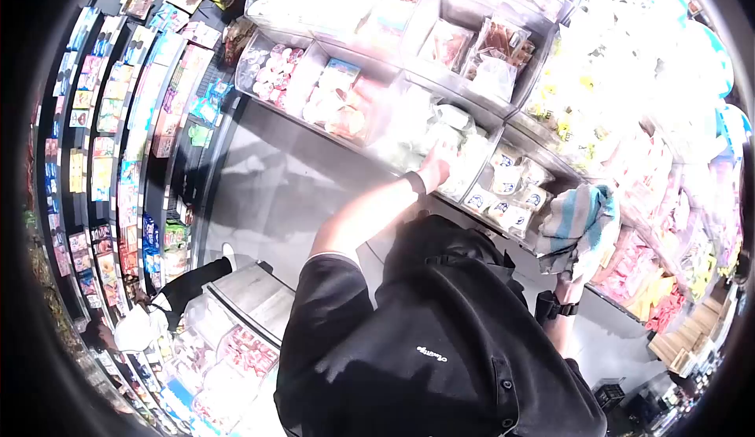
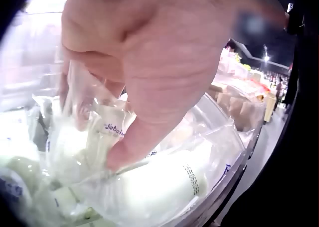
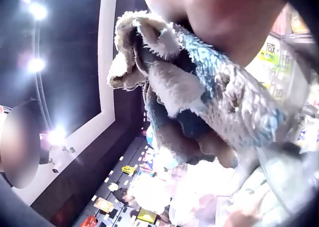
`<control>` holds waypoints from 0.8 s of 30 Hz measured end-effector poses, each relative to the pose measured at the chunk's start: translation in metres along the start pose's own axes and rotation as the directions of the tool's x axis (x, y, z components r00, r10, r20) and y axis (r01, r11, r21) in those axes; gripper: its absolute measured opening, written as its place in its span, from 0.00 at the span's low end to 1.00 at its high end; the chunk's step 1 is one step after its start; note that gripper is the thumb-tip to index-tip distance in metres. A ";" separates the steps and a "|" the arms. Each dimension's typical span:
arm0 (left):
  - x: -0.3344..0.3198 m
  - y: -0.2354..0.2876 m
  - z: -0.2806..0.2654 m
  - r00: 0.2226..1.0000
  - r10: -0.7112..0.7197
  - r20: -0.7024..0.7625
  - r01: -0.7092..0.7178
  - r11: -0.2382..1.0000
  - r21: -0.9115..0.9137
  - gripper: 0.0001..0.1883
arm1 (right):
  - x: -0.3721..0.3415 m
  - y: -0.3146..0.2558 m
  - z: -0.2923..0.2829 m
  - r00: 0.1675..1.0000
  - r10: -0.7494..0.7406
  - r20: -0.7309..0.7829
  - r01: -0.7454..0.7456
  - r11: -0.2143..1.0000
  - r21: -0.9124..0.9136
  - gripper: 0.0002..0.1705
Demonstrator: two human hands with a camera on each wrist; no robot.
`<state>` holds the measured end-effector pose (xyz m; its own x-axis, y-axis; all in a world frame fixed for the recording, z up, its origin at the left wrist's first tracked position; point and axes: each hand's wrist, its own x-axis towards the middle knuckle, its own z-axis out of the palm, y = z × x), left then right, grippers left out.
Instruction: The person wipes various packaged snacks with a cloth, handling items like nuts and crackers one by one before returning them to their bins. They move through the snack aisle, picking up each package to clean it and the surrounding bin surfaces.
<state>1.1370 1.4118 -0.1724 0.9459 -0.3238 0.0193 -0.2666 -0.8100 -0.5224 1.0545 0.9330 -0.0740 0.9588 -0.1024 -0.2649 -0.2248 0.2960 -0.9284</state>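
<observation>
My left hand (image 1: 440, 163) reaches into a clear bin of plastic-wrapped food packets. In the left wrist view its thumb and fingers pinch a clear-wrapped packet (image 2: 112, 127) with purple print. Just below the thumb lies another pale packet (image 2: 164, 192) with a date stamped on its wrapper. My right hand (image 3: 224, 22) grips a fluffy cleaning cloth (image 1: 578, 228) striped blue, white and grey, bunched up and held over the bins' front edge. Much of that hand is hidden by the cloth, though fingers (image 3: 227, 157) show at its lower side.
Beside the left hand's bin, a divided compartment holds white packets (image 1: 507, 193) with blue logos. Pink packets (image 1: 629, 260) fill a bin at the right. Shelves of snacks (image 1: 118, 146) line the left. Behind me, on the left, is a person in a white top (image 1: 141, 327).
</observation>
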 end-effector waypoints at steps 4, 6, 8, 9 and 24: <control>-0.009 -0.049 -0.068 0.999 -0.026 0.022 0.033 0.857 -0.514 0.12 | -0.023 -0.032 0.099 0.996 0.090 0.027 -0.094 0.961 0.262 0.23; -0.020 -0.063 -0.069 0.979 -0.182 -0.094 0.066 0.714 -0.697 0.13 | -0.024 -0.041 0.130 0.993 0.099 0.069 -0.117 0.938 0.328 0.22; -0.035 -0.095 -0.101 0.971 -0.231 0.067 0.196 0.598 -0.777 0.20 | -0.022 -0.048 0.152 0.989 0.092 0.119 -0.131 0.914 0.384 0.22; -0.048 -0.119 -0.127 0.947 -0.287 0.145 0.269 0.460 -0.846 0.22 | -0.021 -0.051 0.162 0.985 0.084 0.150 -0.139 0.903 0.407 0.22; -0.106 -0.157 -0.248 0.865 -0.292 0.409 -0.012 -0.826 -0.563 0.34 | -0.057 -0.068 0.328 0.766 -0.339 0.546 0.534 0.808 -0.248 0.26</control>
<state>1.0323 1.4522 0.1189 0.9713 0.1563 -0.1794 0.1044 0.3978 0.9115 1.0726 1.2299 0.0900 0.9055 0.3400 0.2541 0.2875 -0.0510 -0.9564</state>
